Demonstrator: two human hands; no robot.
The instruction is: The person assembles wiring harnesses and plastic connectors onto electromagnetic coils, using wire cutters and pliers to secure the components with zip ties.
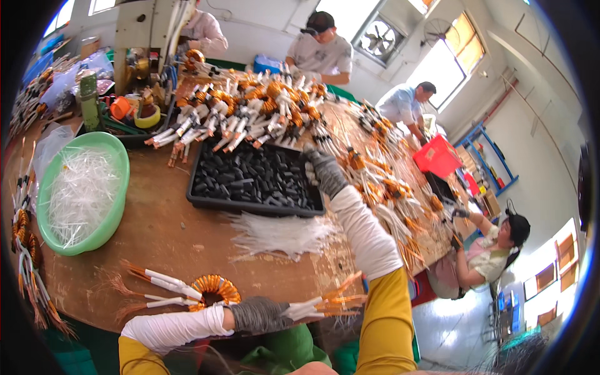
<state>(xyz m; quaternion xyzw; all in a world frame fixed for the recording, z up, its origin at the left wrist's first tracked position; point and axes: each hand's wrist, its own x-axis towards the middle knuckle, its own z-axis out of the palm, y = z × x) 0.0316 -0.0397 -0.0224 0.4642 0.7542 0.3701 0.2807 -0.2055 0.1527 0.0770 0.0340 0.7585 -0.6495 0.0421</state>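
At the table's near edge, my left hand (pixel 259 314) in a grey glove is closed around the white-sleeved leads of a copper-wound ring coil (pixel 215 289). The coil's ring lies to the left of the hand, and more bare-ended white leads (pixel 325 306) stick out to its right. My right hand (pixel 325 170), gloved too, is stretched forward to the right rim of a black tray (pixel 250 205). Its fingers bend over that rim, apart, with nothing visible in them. Short black tubes (pixel 250 178) fill the tray. Clear thin sleeves (pixel 284 234) lie loose in front of it.
A green basin (pixel 122 206) of clear sleeves stands at left. Behind the tray is a heap of ring coils (pixel 262 103), continuing along the table's right side. More coils (pixel 25 250) lie at far left. A machine (pixel 134 50) rises at back left; several people work around the table.
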